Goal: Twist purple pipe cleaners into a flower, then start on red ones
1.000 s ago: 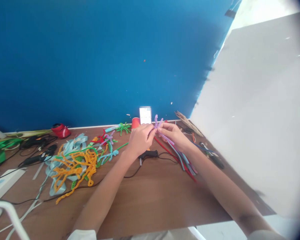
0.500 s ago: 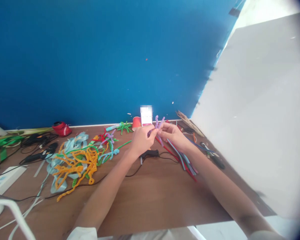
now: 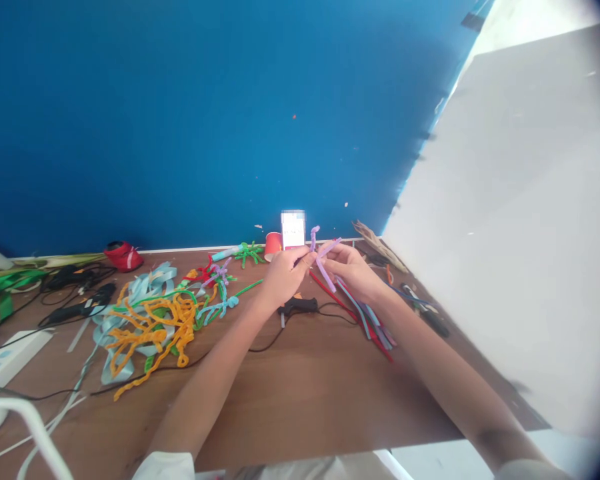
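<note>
Both my hands meet above the far middle of the brown table. My left hand pinches one end of a purple pipe cleaner. My right hand has its fingers closed on the other part of that pipe cleaner, which is bent and sticks up between the two hands. Under my right wrist lies a bundle of straight pipe cleaners in red, blue and pink. A black glue gun rests on the table just below my left hand.
A tangle of orange pipe cleaners and light blue ribbon fills the left middle. Behind it lie green and purple twisted shapes. A red cup and a phone stand against the blue wall. Cables and a power strip sit far left.
The purple pipe cleaner has been bent further, its free end now swinging out to the right between my hands. Both hands stay in nearly the same place.
</note>
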`<action>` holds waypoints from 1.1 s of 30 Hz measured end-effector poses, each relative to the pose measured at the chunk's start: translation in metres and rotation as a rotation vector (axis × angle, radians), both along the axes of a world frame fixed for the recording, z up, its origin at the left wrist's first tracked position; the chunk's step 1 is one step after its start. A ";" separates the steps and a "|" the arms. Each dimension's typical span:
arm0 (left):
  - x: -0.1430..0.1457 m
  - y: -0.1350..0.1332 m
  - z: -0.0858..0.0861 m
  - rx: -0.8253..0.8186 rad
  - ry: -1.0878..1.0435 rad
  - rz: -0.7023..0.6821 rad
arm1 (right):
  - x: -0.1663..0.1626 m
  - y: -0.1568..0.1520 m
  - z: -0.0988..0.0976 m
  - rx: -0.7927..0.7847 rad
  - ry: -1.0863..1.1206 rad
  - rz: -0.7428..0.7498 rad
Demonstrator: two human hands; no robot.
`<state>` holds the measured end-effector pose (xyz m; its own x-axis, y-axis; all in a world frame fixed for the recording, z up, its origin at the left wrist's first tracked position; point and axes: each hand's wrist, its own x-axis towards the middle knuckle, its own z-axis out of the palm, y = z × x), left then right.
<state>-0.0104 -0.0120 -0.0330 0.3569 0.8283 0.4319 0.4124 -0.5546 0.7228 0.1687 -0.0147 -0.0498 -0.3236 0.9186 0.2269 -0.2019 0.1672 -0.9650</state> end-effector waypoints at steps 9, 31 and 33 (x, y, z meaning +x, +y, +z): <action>0.004 0.002 -0.005 0.171 0.204 0.031 | 0.000 0.004 -0.003 -0.128 0.006 -0.031; 0.009 -0.004 -0.002 -0.624 -0.399 -0.160 | 0.012 -0.007 -0.008 1.155 -0.876 -0.498; 0.010 -0.007 0.001 -0.672 -0.446 -0.173 | 0.014 -0.008 -0.011 1.253 -0.972 -0.550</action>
<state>-0.0007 -0.0190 -0.0317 0.4153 0.9097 -0.0046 -0.0437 0.0250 0.9987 0.1826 -0.0226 -0.0606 -0.4976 0.3818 0.7788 0.6883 0.7202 0.0867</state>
